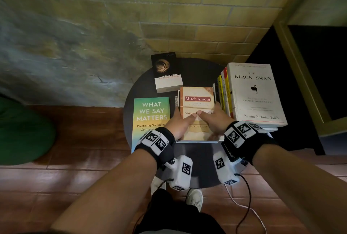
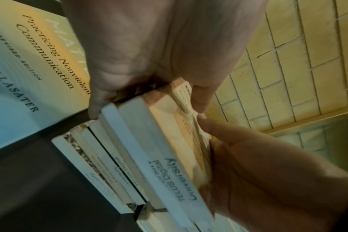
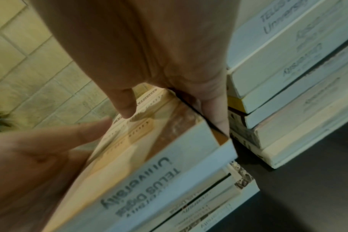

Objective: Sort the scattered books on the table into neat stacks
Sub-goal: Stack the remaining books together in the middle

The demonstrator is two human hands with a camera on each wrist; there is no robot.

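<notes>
1. A tan Mitch Albom book [image 1: 197,102] is seen at the centre of the round dark table [image 1: 139,87], on top of a low stack of pale books [image 2: 109,164].
2. The left hand [image 1: 178,123] is clasped on the book's 9 o'clock edge, thumb laid across the cover, fingers curled down the side.
3. The right hand [image 1: 216,119] is clasped on the 3 o'clock edge in the same way; the two thumbs nearly meet.
4. At 3 o'clock a taller stack [image 3: 288,94] is topped by the white Black Swan book [image 1: 257,94].
5. At 9 o'clock the green What We Say Matters book [image 1: 150,119] lies flat.
6. At 11 o'clock the black Darwin book [image 1: 167,72] lies alone.
</notes>
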